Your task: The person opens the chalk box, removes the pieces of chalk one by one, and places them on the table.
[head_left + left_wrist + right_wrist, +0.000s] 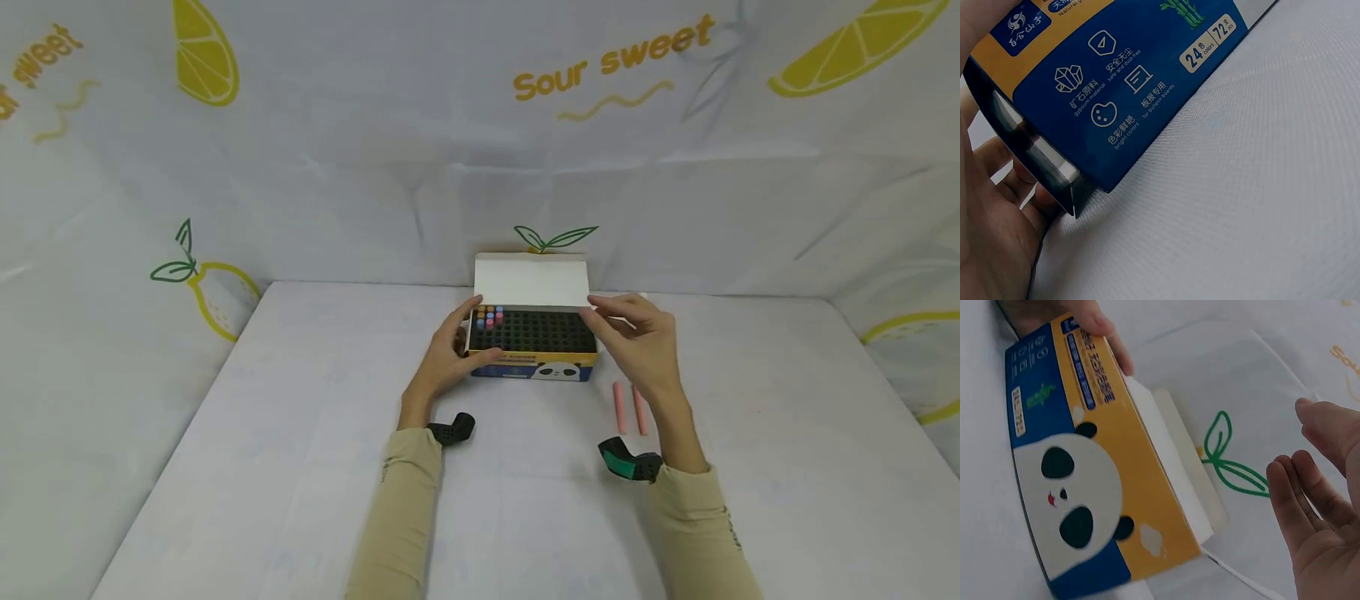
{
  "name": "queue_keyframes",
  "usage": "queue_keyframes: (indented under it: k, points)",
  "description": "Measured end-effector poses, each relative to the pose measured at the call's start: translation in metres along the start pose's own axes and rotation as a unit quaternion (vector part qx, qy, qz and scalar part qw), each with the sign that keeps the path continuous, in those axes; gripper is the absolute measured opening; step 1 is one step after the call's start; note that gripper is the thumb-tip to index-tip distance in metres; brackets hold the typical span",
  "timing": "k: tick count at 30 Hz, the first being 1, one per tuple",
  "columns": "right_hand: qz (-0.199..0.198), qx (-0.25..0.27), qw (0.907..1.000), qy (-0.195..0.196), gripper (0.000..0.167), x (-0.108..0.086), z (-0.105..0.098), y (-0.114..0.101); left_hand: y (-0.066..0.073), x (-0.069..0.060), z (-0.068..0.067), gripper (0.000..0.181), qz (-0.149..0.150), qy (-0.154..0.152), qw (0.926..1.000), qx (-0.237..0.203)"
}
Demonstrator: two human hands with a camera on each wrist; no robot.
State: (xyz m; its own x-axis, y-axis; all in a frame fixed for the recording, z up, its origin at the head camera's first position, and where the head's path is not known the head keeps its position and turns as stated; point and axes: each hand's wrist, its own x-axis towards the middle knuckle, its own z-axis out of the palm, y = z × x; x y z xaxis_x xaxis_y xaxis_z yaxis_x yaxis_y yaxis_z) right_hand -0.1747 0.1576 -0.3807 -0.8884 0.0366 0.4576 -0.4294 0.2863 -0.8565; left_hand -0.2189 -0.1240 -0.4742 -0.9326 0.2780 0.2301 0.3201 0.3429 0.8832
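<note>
A blue and yellow chalk box (558, 372) with a panda face stands on the table, lid (531, 280) raised at the back. Its black holed insert (547, 333) holds several orange, blue and pink chalks (490, 315) in the back left corner. My left hand (446, 354) grips the box's left end, thumb along the front edge; in the left wrist view its fingers sit behind a side flap (1047, 159). Beside the right back corner is my right hand (637, 342), holding nothing; the right wrist view shows thumb and fingertips apart (1319, 469).
Two pink chalk sticks lie on the white tabletop (262, 467) right of the box: one chalk stick (619, 408) beside another chalk stick (640, 411), partly near my right wrist. A lemon-printed white cloth (360, 200) hangs behind and at the sides.
</note>
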Motion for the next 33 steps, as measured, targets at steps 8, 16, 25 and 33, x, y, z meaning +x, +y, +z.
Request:
queue_keyframes:
  k: [8, 16, 25, 33]
  points:
    - [0.021, 0.023, 0.9972, -0.068, 0.026, 0.020, 0.044, 0.001, 0.002, 0.001, -0.001, 0.099, 0.004, -0.001, 1.0000, 0.000]
    - [0.042, 0.027, 0.9905, -0.128, 0.028, 0.031, 0.076, 0.009, 0.001, 0.001, -0.001, 0.107, 0.000, 0.002, 1.0000, 0.003]
    - [0.037, -0.047, 0.9817, -0.181, 0.022, 0.030, 0.088, 0.022, 0.004, 0.001, 0.000, 0.112, -0.008, 0.003, 0.9999, 0.007]
    - [0.047, -0.090, 0.9788, -0.178, 0.021, 0.028, 0.091, 0.018, 0.004, 0.001, 0.000, 0.113, -0.008, 0.002, 1.0000, 0.005]
